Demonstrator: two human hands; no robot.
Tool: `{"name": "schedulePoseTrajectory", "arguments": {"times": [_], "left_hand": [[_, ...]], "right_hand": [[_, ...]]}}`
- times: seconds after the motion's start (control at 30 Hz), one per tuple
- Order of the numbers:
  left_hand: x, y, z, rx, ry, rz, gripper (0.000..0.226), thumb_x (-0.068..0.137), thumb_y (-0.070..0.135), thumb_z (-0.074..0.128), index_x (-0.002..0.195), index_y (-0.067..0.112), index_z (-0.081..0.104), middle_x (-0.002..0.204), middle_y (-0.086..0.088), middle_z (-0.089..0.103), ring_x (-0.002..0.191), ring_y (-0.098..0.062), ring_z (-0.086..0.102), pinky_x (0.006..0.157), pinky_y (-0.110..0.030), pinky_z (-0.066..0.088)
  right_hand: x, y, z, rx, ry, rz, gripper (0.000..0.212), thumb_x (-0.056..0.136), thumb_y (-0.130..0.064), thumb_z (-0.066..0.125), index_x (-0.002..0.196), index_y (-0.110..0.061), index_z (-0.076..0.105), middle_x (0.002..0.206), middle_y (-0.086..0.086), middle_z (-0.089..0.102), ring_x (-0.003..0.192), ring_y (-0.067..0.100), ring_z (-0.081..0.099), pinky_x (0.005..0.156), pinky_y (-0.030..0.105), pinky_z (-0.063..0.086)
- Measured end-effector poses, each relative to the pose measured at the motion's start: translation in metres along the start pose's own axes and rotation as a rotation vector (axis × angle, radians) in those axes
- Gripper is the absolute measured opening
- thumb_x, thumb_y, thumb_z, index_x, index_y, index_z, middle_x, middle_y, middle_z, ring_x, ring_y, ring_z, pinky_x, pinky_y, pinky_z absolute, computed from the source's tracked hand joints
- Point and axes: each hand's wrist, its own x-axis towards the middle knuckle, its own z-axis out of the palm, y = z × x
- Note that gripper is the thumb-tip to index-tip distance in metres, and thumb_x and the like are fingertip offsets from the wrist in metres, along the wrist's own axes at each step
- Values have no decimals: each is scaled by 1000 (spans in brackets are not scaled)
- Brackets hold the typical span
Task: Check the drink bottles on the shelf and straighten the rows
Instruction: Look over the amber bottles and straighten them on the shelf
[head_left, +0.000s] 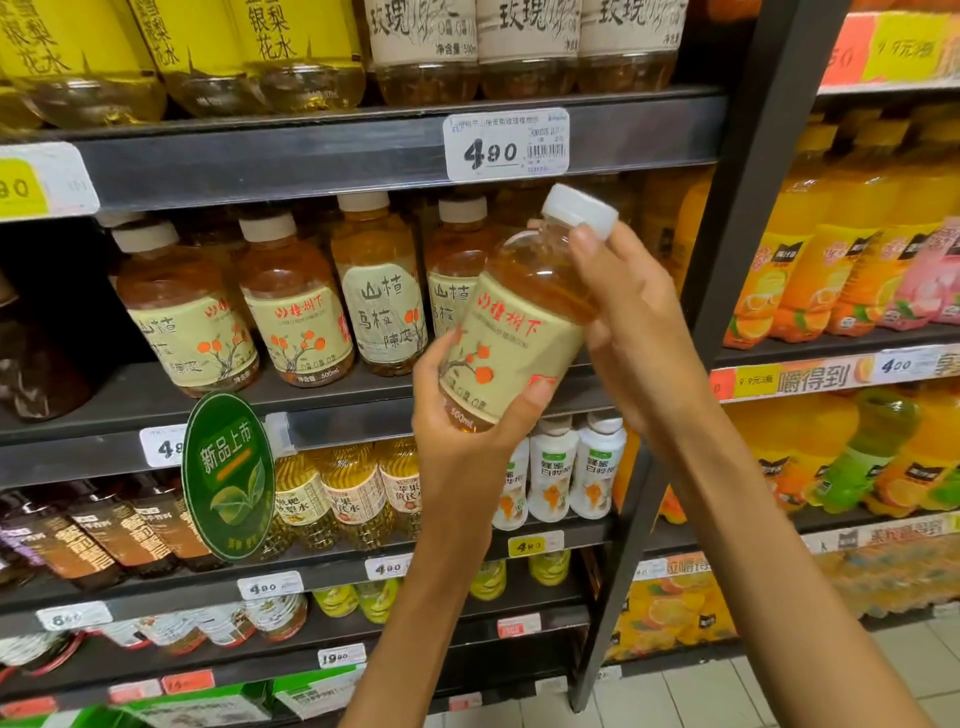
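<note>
The person holds one amber drink bottle (519, 332) off the shelf, tilted with its white cap (581, 210) leaning up and to the right, in front of the middle shelf (332, 415) where its row belongs. The left hand (457, 410) cups the base from below, thumb and fingers curled round the lower label, which carries the weight; the right hand (628, 322) grasps the neck and shoulder just under the cap, fingers wrapped at the back, which seems to steady the tilt so the label turns toward the head camera. Held this way, the bottle looks to be under inspection rather than being placed. On the shelf behind, four matching bottles (291, 312) stand upright in the front row, but their labels face different ways: some show the red title and tree, others the black characters, so the row likely still needs turning. A gap appears at the right end of that row, behind the held bottle, probably its slot, though the hands hide it. A price tag (506, 145) sits on the shelf edge above, and a green oval sign (228, 475) hangs from the rail below left.
</note>
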Motion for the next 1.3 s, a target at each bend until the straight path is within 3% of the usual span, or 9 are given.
{"name": "schedulePoseTrajectory", "arguments": {"times": [0.2, 0.27, 0.4, 0.47, 0.63, 0.77, 0.9, 1.1, 1.3], "left_hand": [[-3, -10, -5, -97, -128, -86, 45, 78, 41, 65, 120, 40, 50, 115, 22, 66, 111, -3, 62, 80, -14, 51], [2, -9, -12, -131, -185, -132, 48, 79, 40, 67, 124, 35, 50, 119, 14, 67, 113, -8, 62, 82, -16, 51], [8, -6, -16, -93, -367, -227, 83, 66, 56, 78, 134, 21, 45, 125, -1, 65, 118, -18, 61, 88, -25, 52], [7, -8, -18, -72, -423, -234, 75, 64, 60, 78, 126, 25, 54, 122, -1, 68, 117, -20, 62, 89, -28, 52], [4, -8, -15, -104, -338, -170, 77, 62, 56, 81, 127, 24, 52, 122, -4, 67, 116, -22, 62, 88, -29, 53], [7, -6, -15, -59, -225, -86, 95, 59, 47, 86, 138, 17, 41, 127, -7, 63, 117, -21, 61, 87, -27, 53], [9, -10, -21, -40, -265, -84, 86, 64, 29, 83, 138, 25, 39, 131, -5, 59, 120, -19, 58, 89, -27, 52], [19, -8, -33, -96, -487, -158, 94, 64, 38, 87, 143, 29, 36, 140, -8, 52, 129, -26, 51, 96, -35, 50], [13, -9, -34, -74, -525, -183, 83, 58, 37, 90, 130, 31, 51, 127, -7, 62, 119, -26, 59, 89, -31, 53]], "right_hand": [[6, 3, 3, 24, 134, -18, 36, 89, -24, 64, 115, 0, 59, 98, 6, 71, 94, 20, 67, 85, 31, 54], [9, 2, -3, 60, 85, -14, 30, 88, -23, 60, 110, -3, 61, 97, 4, 72, 92, 18, 67, 84, 32, 53], [12, 0, -7, 221, -92, -36, 33, 86, -22, 59, 114, -5, 58, 101, 6, 71, 100, 27, 63, 91, 41, 50], [13, -2, -5, 257, -176, -51, 42, 82, -24, 64, 118, -4, 55, 102, 6, 71, 102, 29, 63, 91, 43, 49], [11, -9, -3, 74, -132, -79, 42, 87, -28, 54, 125, -9, 53, 114, 5, 68, 111, 24, 64, 90, 35, 51], [4, -8, 4, -47, -70, -89, 38, 82, -36, 63, 116, -19, 59, 114, 4, 69, 106, 18, 66, 86, 29, 53], [2, -7, 8, 7, -16, -131, 29, 82, -30, 66, 106, -14, 60, 105, 13, 67, 96, 20, 66, 82, 32, 53], [0, -13, 3, 70, -240, -238, 28, 80, -17, 62, 106, -9, 56, 95, 1, 70, 101, 31, 62, 87, 45, 51], [-1, -24, 4, -14, -438, -251, 40, 80, -29, 71, 112, -11, 57, 109, 1, 68, 111, 25, 61, 92, 37, 46]]}}
